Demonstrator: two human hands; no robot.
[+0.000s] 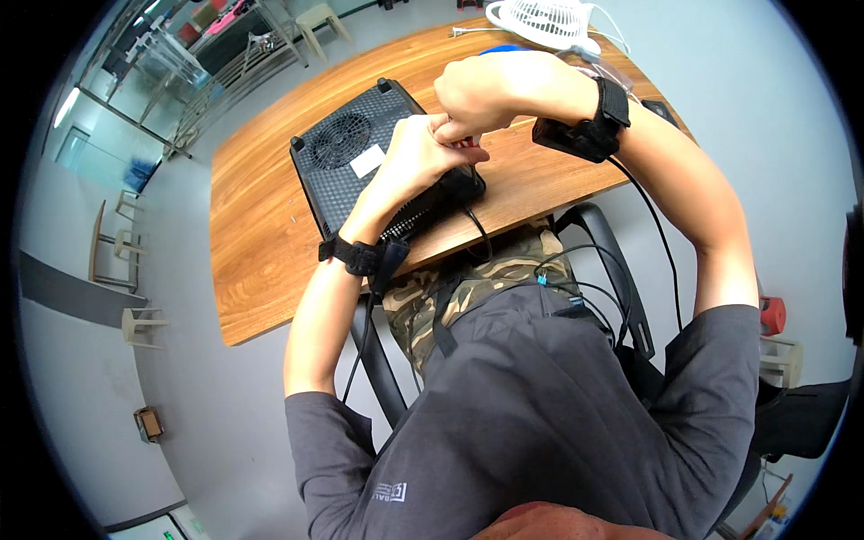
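A black appliance with a flat, box-like body [346,171] lies underside up on the wooden table [261,207]. Its round fan grille, white label and short corner feet face upward; it looks like an induction cooker. Over its right edge, my left hand [418,148] is closed around a small red-and-white thing [465,142], perhaps a tool handle. My right hand [481,94] is bent inward with its fingers closed at the top of the same thing. Most of that thing is hidden by my fingers, so its kind and lower end cannot be made out.
A white fan [544,22] stands at the table's far right corner, with a blue item [504,49] and a clear plastic bag [598,67] near it. A black cord [481,236] hangs over the near edge. Black straps circle both wrists, with cables trailing down.
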